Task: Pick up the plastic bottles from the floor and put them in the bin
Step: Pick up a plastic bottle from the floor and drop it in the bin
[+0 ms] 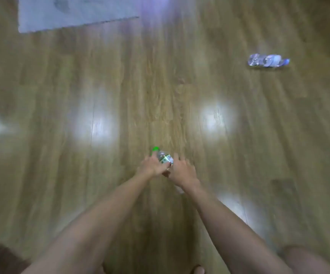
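green-capped bottle [163,156] | label unreadable | left hand [152,166], right hand [181,171] both clasping it

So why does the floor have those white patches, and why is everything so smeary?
Head view: the white patches are glare from lights on the glossy wooden floor; motion blur smears the whole frame, including the crushed bottle and the green-capped bottle at both hands.

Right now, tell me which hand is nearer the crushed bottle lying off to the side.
Right. The right hand is on the crushed bottle's side; the left hand sits just beyond it.
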